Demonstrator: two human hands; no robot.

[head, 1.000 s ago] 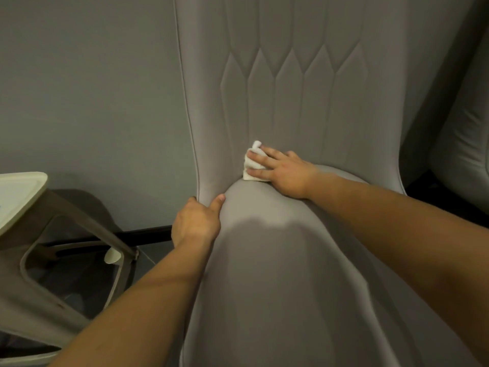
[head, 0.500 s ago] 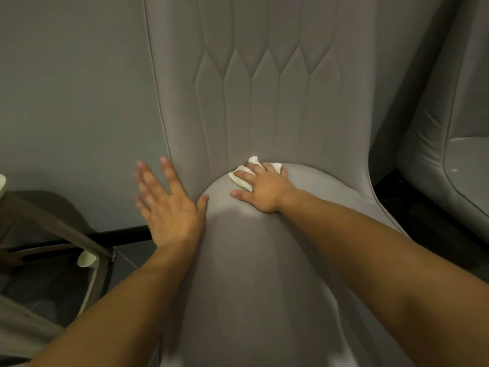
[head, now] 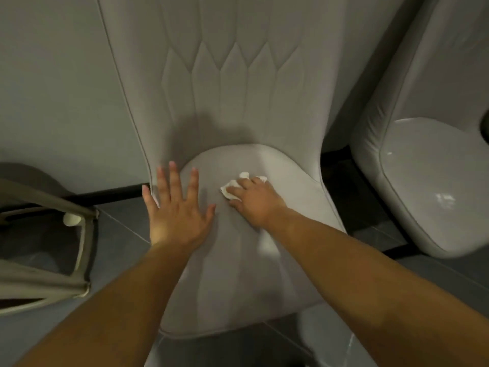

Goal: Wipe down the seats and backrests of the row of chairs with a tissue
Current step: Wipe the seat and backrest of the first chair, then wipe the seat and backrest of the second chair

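- Head view, looking down on a pale grey upholstered chair (head: 238, 260) against the wall: its tall stitched backrest (head: 225, 75) rises behind the rounded seat (head: 232, 274), on which both hands are at work.
- Beside that chair on its right stands a second chair (head: 428, 181), glossier, its seat apart from the first across a dark gap; on the left, near the chair's edge, is the frame of a light-coloured stand (head: 79, 247) on the tiled floor.
- Left hand (head: 177, 215) lies at the seat's rear left edge, palm down, fingers straight and spread wide, holding nothing; judged to be steadying the chair.
- Right hand (head: 254, 202) rests on the rear middle of the seat, just in front of the backrest, its fingers curled down over the tissue and pressing it onto the fabric.
- Crumpled white tissue (head: 230, 188) sits under the right fingers on the seat, its edges showing past the fingertips toward the backrest and toward the left hand.
- Step in hand, as it appears: wiping the seat of this chair, starting at the back.
- Next move likely calls for drawing the tissue forward across the front of the seat with steady pressure, keeping it bunched under the fingers; the neighbouring chair on the right seems to be waiting its turn.
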